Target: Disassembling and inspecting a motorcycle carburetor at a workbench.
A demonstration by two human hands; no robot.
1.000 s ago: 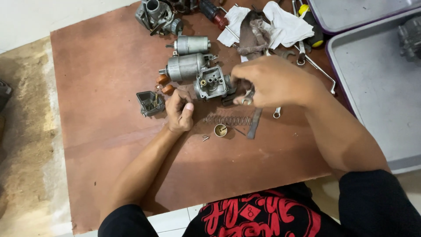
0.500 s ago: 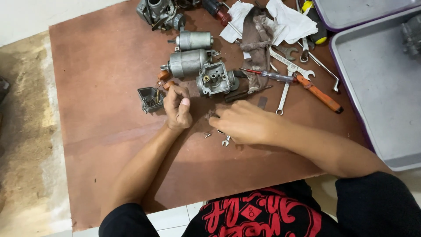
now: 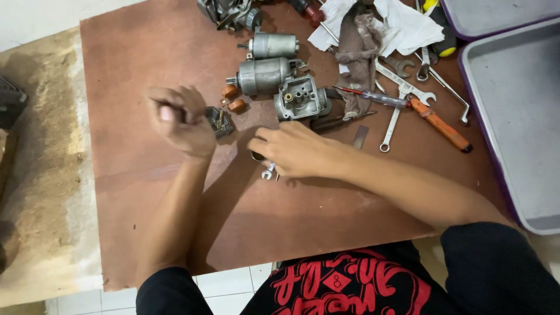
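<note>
Since half a second ago the left hand [image 3: 178, 119] has lifted off the board and swung away from the parts; it is blurred, its fingers curled as if pinching something tiny that I cannot make out. Meanwhile the right hand [image 3: 291, 150] has slid a little toward it and lies palm down, fingers loosely together, covering small fittings on the brown board [image 3: 128, 70]. Peeping out just under its fingertips is a small bright metal clip [image 3: 268, 172], probably light, stiff and slippery, best nipped by its edges between thumb and forefinger. Just beyond the knuckles sits the carburettor body [image 3: 302, 96], cast metal, likely heavy for its bulk and rigid, safest held by its outer walls. Between the two hands lies a small dark part [image 3: 219, 121], half masked by the left fingers. Whatever lies under the right palm is hidden; the grey tray [image 3: 513, 116] is cut off at the edge.
</note>
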